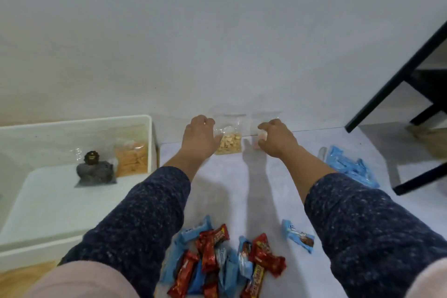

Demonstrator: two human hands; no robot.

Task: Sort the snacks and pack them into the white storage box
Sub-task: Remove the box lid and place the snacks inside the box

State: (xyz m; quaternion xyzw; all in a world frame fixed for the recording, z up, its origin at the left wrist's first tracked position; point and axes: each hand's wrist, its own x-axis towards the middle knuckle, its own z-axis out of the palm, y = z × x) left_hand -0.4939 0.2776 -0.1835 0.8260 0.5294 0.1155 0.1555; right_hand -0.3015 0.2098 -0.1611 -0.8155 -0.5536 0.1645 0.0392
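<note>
The storage box (150, 128) is sitting at the far left, holding two snack bags side by side against its far right corner: the cookie bag (95, 172) left of the cracker bag (131, 159). To its right, against the wall, the nut bag (228, 143) is lying beside the left hand (198, 138), with another bag (262, 134) under the right hand (278, 138). A wrapper pile (350, 167) is lying further right. Nearest the camera, the bar heap (222, 264) is spreading out, one lone bar (298, 236) just right of it.
</note>
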